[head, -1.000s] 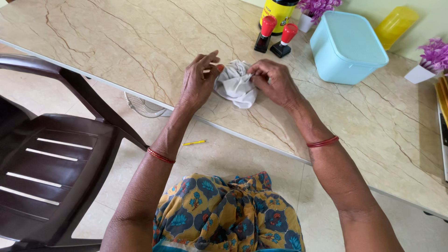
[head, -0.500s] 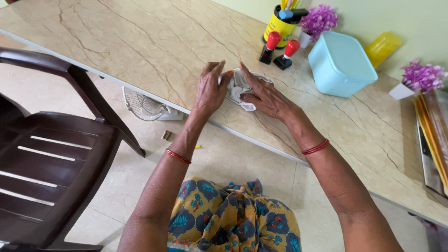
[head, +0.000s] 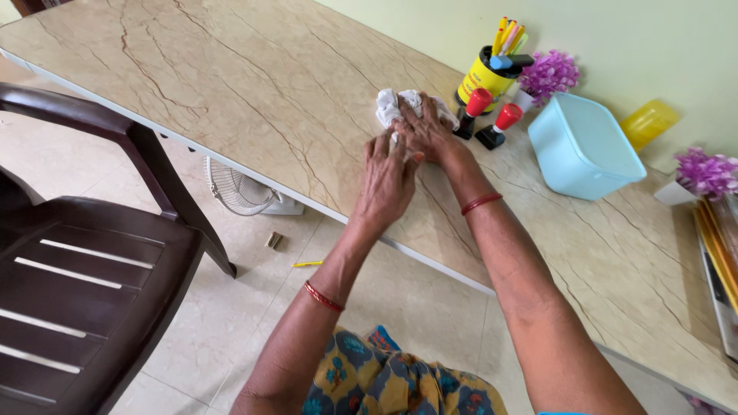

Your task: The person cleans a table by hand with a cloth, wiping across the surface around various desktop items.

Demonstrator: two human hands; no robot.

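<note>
A crumpled white cloth (head: 393,104) lies on the beige marble-look table (head: 254,84). My right hand (head: 425,129) presses down on top of the cloth with its fingers closed over it. Just behind and to the left, my left hand (head: 390,178) rests flat on the table with fingers spread, its fingertips touching the cloth's near edge and my right hand. Red bangles circle both wrists.
Two red-topped black stamps (head: 486,116) stand just right of the cloth, with a yellow pen holder (head: 487,75), purple flowers (head: 549,73), a light blue box (head: 582,147) and a yellow container (head: 650,123) beyond. A dark brown chair (head: 84,253) is at left; a fan (head: 240,187) sits under the table.
Both hands and the cloth have slid farther away across the table towards the stamps. My right hand went from beside the cloth to on top of it; my left hand now trails behind.
</note>
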